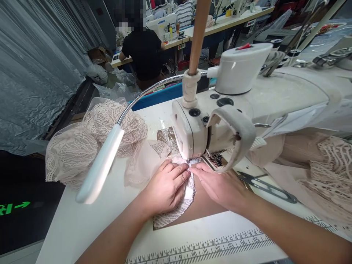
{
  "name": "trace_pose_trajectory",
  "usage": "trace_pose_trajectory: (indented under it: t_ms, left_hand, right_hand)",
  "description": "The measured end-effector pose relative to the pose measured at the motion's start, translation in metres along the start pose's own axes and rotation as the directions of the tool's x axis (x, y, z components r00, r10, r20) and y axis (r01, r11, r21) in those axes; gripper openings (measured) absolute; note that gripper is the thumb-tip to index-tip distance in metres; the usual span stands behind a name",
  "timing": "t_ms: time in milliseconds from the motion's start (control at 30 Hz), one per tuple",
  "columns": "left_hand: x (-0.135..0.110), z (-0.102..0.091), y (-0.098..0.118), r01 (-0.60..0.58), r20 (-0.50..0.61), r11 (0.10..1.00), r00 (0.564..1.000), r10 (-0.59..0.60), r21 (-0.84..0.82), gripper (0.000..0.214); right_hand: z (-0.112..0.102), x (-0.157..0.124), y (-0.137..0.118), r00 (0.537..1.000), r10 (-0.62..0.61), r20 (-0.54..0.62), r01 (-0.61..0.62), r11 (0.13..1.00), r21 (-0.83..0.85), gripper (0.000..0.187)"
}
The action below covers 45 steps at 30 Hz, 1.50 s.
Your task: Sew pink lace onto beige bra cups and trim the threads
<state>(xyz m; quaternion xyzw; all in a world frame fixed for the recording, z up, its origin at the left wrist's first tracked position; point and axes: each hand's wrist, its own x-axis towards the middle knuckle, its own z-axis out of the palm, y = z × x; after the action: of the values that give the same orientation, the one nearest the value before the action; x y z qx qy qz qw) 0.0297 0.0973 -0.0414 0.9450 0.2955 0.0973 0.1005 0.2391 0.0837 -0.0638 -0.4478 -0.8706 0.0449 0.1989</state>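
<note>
My left hand [167,185] lies flat on a piece of pale lace fabric [176,212], fingers stretched toward the presser foot [194,161] of the white sewing machine [247,106]. My right hand [220,185] rests flat beside it on the beige cloth, fingertips just at the foot. Both hands press the lace down against the machine bed. The needle itself is hidden behind the machine head.
A heap of pink lace [90,146] lies at the left of the white table [82,223]. A gooseneck lamp [101,165] arches over it. Metal snips [266,187] lie right of my hand. More lace [330,176] piles at far right. A ruler strip [209,249] runs along the front edge. A person in black [144,51] sits behind.
</note>
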Motion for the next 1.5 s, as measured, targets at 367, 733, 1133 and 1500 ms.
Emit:
trace_pose_trajectory:
  t_ms: [367, 733, 1133, 1500]
  left_hand:
    - [0.004, 0.002, -0.002, 0.013, -0.041, 0.998, 0.999, -0.01, 0.061, 0.035]
    - [0.004, 0.006, -0.009, -0.006, -0.033, 0.995, 0.999, 0.009, 0.096, 0.039]
    - [0.003, 0.006, -0.016, 0.056, -0.069, 0.995, 0.996, -0.051, 0.08, 0.039]
    - [-0.005, -0.001, -0.01, -0.001, -0.035, 0.999, 0.999, 0.002, 0.034, 0.043]
  right_hand:
    - [0.0, 0.005, -0.005, 0.994, 0.081, 0.069, -0.076, 0.995, -0.063, 0.035]
    - [0.001, 0.001, -0.001, 1.0, 0.018, -0.01, -0.018, 1.0, -0.005, 0.034]
    - [0.014, -0.004, 0.004, 0.999, 0.025, -0.024, -0.027, 0.997, -0.073, 0.038]
    - [-0.005, 0.003, 0.0, 0.999, 0.01, -0.043, -0.009, 1.0, 0.026, 0.035]
